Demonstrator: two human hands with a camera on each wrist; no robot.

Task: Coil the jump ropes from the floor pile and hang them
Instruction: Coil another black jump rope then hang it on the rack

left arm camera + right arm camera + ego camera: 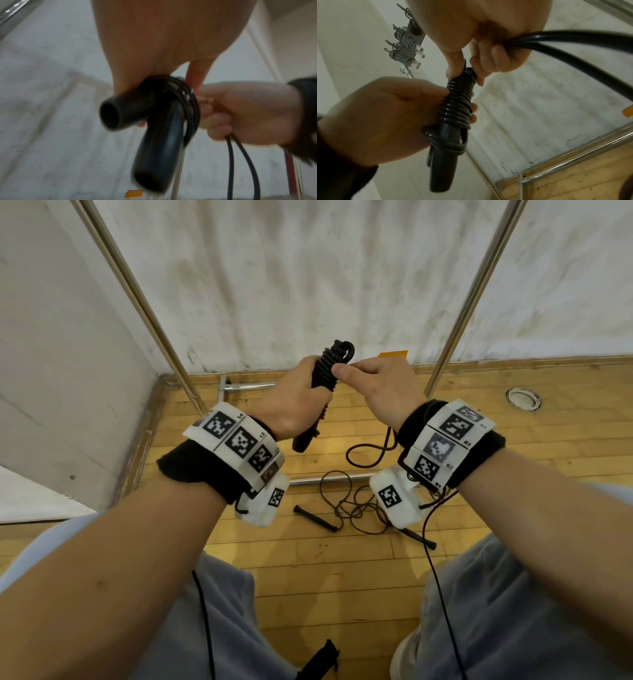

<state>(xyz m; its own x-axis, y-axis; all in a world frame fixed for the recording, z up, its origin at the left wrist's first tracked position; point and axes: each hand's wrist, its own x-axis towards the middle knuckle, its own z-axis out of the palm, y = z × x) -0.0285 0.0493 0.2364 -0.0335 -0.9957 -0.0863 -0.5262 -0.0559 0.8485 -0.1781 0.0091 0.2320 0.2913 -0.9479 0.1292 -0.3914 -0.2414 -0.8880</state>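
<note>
**Black rope wound on its handles, both hands at work**

Here, the only printed marks are black-and-white square code tags on the white bands point(239, 440) around both wrists; small letters stand beside them, but they are too small to read. No brand shows on the rope.

The left hand point(294, 402) is closed around the black jump rope point(325, 371), with fingers and thumb curled over the two handles held together. The cord is wound in tight turns around the upper part of the handles, and a small loop sticks out at the top, at 12 o'clock from the fist. The open handle ends point(111, 112) point down from the hand, toward the wrist camera.

The right hand point(380, 388) comes from 3 o'clock. Its thumb point(453, 65) and fingers pinch the top of the coil, and the loose cord point(573, 39) runs out of its palm and hangs down to the floor.

On the wooden floor point(342, 577), at 6 o'clock from the hands, a second rope point(346, 508) lies in a loose tangle with its handles spread apart. A metal rack frame point(137, 292) stands against the white wall. In the right wrist view, at 11 o'clock, coiled ropes with white handles point(406, 44) hang on the rack's hooks. An orange tag point(394, 354) shows just behind the right hand.
</note>
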